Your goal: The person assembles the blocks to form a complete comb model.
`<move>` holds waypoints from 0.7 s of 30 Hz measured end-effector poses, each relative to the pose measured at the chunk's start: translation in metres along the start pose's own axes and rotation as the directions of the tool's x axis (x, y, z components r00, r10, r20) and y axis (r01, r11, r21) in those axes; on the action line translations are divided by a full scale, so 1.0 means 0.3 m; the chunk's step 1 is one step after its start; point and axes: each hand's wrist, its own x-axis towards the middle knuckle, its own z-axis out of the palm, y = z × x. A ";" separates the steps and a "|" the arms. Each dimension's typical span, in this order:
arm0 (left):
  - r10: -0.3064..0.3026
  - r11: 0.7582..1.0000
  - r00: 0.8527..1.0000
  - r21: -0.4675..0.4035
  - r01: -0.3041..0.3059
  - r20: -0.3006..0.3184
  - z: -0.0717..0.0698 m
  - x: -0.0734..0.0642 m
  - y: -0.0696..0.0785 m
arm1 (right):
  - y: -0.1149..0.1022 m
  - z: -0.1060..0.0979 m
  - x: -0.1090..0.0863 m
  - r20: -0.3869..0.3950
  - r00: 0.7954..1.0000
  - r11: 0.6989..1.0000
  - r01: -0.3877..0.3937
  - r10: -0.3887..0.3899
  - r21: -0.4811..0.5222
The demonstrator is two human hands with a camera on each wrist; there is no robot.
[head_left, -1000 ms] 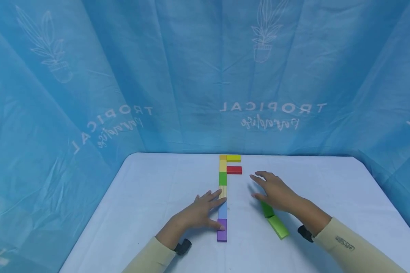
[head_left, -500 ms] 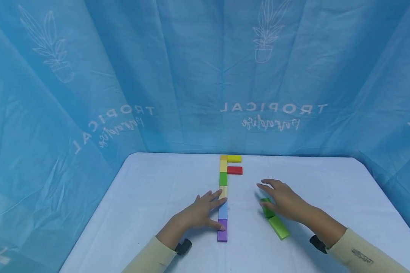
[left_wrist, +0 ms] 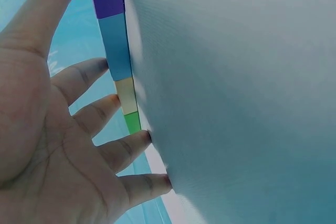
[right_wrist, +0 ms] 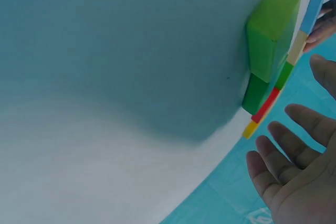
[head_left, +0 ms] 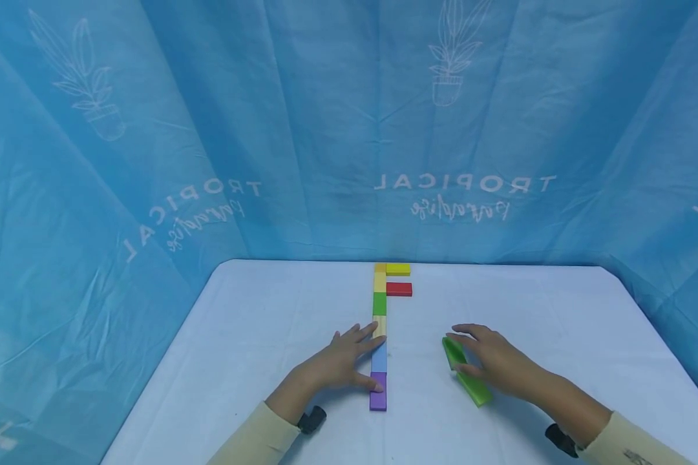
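Purple block [head_left: 378, 400], low in the centre of the head view, forms the near end of a straight line running up the picture: above it come a light blue block [head_left: 379, 360], a pale wood block [head_left: 379, 328], a green block [head_left: 379, 303], a pale yellow block [head_left: 380, 283] and, topmost, an orange block [head_left: 380, 267]. A yellow block [head_left: 398, 269] juts right from the top of that line, and a red block [head_left: 399, 289] juts right just below, a gap between the two. From the lower left comes the left hand [head_left: 340, 363], fingers spread wide and gripping nothing — thumb on the purple block, forefinger by the seam of light blue and pale wood, another fingertip on the pale wood block. Right of centre, a dark green block [head_left: 450, 354] and a lime green block [head_left: 474, 389] lie end to end, slanting down to the right. Over them is the right hand [head_left: 503, 361], thumb and fingers apart, holding neither; whether the thumb touches, I cannot tell. White tablecloth [head_left: 267, 323] spreads beneath, and blue curtain [head_left: 326, 129] fills the upper frame, printed with plant outlines and mirrored lettering
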 end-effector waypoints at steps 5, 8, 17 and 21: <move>0.007 1.000 1.000 -0.002 -0.007 -0.004 -0.001 0.001 -0.002 | 0.018 0.017 -0.029 0.007 1.000 1.000 0.005 -0.005 0.010; 0.007 1.000 1.000 0.005 -0.007 -0.002 0.000 0.002 -0.001 | 0.025 0.024 -0.046 0.020 1.000 0.999 0.022 -0.023 0.024; -0.007 1.000 1.000 -0.003 0.007 -0.002 0.003 0.005 -0.001 | 0.037 0.028 -0.072 0.058 0.996 0.997 0.071 -0.073 0.037; -0.009 1.000 1.000 -0.006 0.009 -0.001 0.006 0.009 -0.004 | 0.038 0.029 -0.073 0.064 0.995 0.997 0.080 -0.081 0.021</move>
